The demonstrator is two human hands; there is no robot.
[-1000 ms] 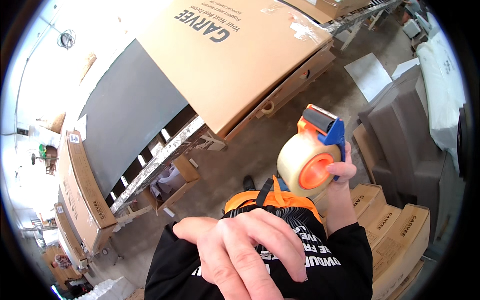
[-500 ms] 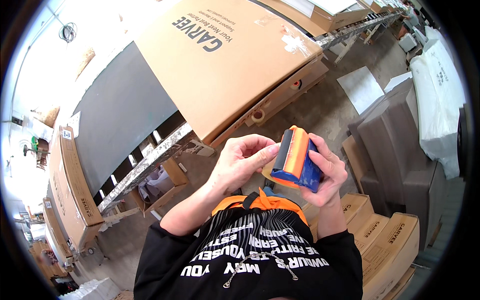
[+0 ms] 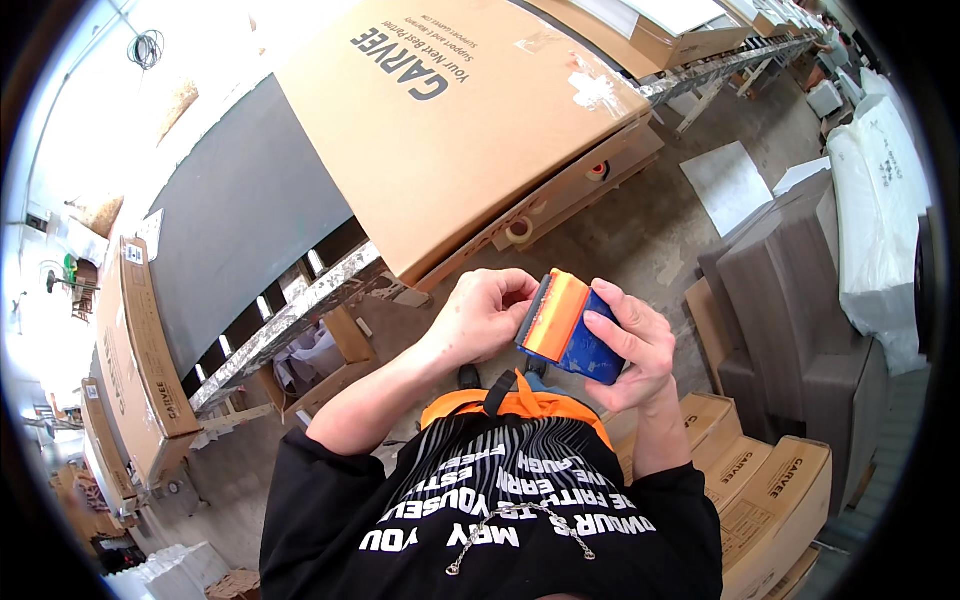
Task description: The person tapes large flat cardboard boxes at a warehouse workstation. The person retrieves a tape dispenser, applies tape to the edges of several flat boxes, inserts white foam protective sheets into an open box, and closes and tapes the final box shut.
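In front of my waist, my right hand (image 3: 640,345) is wrapped round a blue and orange tape dispenser (image 3: 562,320). Its dark toothed edge faces left. My left hand (image 3: 488,312) is closed, thumb and fingers pinched together right beside that edge. The fingertips are partly hidden behind the dispenser, and whatever they grip cannot be made out.
A large flat cardboard box (image 3: 450,140) lies on the conveyor (image 3: 250,220) ahead, with tape rolls (image 3: 519,230) at its near side. Stacked brown boxes (image 3: 770,500) stand close on my right, beside dark grey padded pieces (image 3: 780,290). An open carton (image 3: 325,365) sits below the conveyor.
The dispenser has turned in my right hand and shifted slightly left, so its blue side shows more. My left thumb has drawn back from over it, the fingers now curled at its edge.
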